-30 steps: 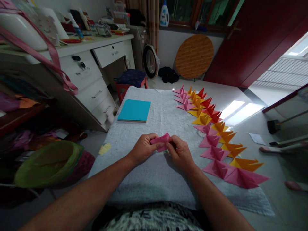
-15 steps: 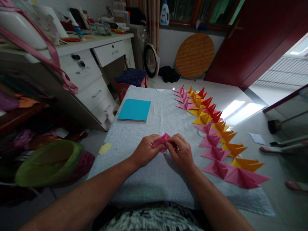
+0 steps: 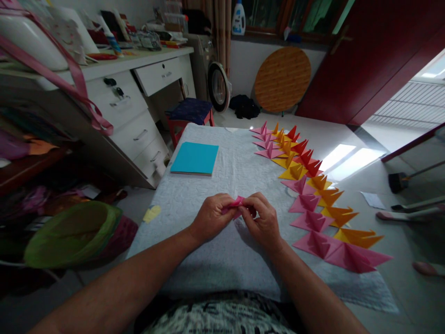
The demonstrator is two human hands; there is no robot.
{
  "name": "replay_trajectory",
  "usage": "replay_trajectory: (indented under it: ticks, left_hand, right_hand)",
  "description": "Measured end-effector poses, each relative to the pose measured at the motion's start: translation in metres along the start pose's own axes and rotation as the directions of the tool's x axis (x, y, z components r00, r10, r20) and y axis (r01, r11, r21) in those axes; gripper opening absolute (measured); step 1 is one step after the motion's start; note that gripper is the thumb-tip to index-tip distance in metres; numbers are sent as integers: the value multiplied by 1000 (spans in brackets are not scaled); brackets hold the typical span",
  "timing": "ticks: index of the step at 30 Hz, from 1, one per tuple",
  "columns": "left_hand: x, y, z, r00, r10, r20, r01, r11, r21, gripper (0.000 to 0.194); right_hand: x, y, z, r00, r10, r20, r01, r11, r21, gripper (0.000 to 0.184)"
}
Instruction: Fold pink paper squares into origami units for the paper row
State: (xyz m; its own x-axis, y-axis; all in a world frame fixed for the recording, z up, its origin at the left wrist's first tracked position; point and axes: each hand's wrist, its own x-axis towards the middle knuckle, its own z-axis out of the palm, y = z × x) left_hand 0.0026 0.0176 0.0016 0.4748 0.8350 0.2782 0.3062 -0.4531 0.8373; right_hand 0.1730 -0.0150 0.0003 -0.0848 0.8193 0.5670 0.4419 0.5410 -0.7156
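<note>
Between my two hands is a small folded piece of pink origami paper (image 3: 238, 202), largely covered by my fingers. My left hand (image 3: 212, 217) is closed on its left side, thumb along the near edge. My right hand (image 3: 261, 217) pinches the paper's right end between thumb and fingertips. Both hands are just above the cloth-covered table (image 3: 229, 260). To the right stand rows of folded paper cranes, with pink cranes (image 3: 313, 221), yellow cranes (image 3: 336, 214) and red cranes (image 3: 308, 160). A stack of blue square paper (image 3: 195, 158) lies at the far left of the table.
A green-lined waste bin (image 3: 74, 234) stands on the floor left of the table. Beyond the table's far edge is a stool (image 3: 191, 111) with a dark cushion. A white desk (image 3: 134, 120) with drawers runs along the left. A yellow heart-shaped patch (image 3: 152, 214) marks the table's left edge.
The pink paper has been tilted or folded down between my fingers, so less of its face shows. My hands stay in nearly the same place.
</note>
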Motion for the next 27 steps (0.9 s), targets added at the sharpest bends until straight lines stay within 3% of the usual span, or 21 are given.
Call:
replay_trajectory:
  ticks: [10, 16, 21, 24, 27]
  left_hand:
    - [0, 4, 0, 998, 56, -18, -55, 997, 58, 27]
    - [0, 2, 1, 999, 48, -13, -49, 997, -53, 20]
    - [1, 4, 2, 997, 69, -25, -69, 998, -8, 21]
    - [1, 4, 1, 999, 38, -14, -38, 999, -6, 25]
    - [3, 2, -2, 999, -32, -6, 31, 993, -118, 18]
  right_hand:
    - [1, -5, -2, 999, -44, -25, 45, 999, 13, 12]
    - [2, -7, -3, 999, -40, -12, 40, 999, 7, 11]
    - [2, -9, -3, 998, -40, -38, 40, 999, 10, 12]
    - [2, -9, -5, 996, -48, -77, 49, 999, 7, 14]
    - [1, -6, -8, 990, -15, -140, 15, 1000, -4, 11]
